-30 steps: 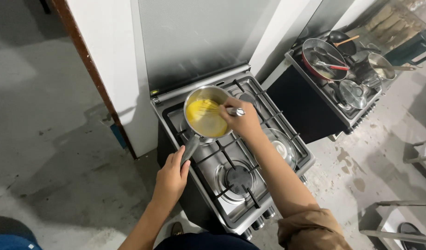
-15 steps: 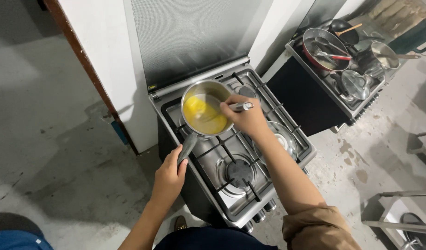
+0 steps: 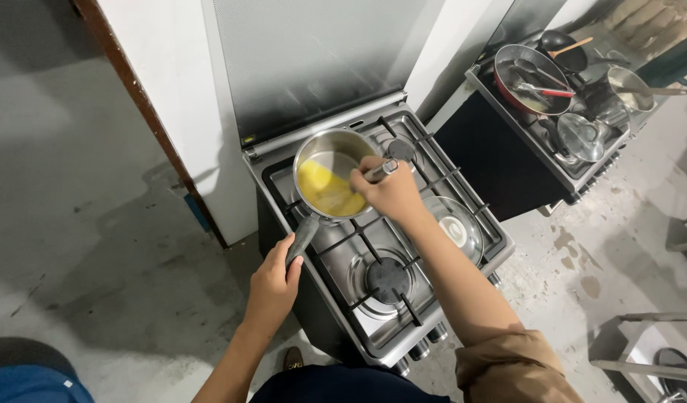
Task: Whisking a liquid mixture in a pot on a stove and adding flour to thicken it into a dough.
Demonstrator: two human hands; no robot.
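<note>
A steel saucepan (image 3: 336, 175) sits on the rear left burner of a gas stove (image 3: 373, 246), with yellow food (image 3: 325, 190) spread across the left and lower part of its base. The left hand (image 3: 272, 287) is closed around the pan's long handle (image 3: 302, 237), which points toward the person and juts past the stove's front left edge. The right hand (image 3: 392, 192) hovers over the pan's right rim, fingers wrapped around the metal handle of a utensil (image 3: 381, 172); its working end is hidden behind the hand, so its kind cannot be told.

A glass lid (image 3: 451, 222) lies on the right side of the stove, partly covered by the right forearm. The front burner (image 3: 388, 275) is bare. The stove's raised steel cover (image 3: 313, 60) stands upright behind the burners; a small yellowish sticker near its lower left corner is too small to make out.

To the right, well apart, a second counter (image 3: 507, 142) carries a red-rimmed pan (image 3: 526, 78), another lid (image 3: 582, 134), a steel pot (image 3: 631, 82) and a dark ladle with a wooden handle (image 3: 563, 45), crowded and partly overlapping. A blue patch (image 3: 198, 213) shows at the wall's foot. Blue fabric (image 3: 26, 377) and a metal frame (image 3: 649, 351) are cut off at the lower corners.
</note>
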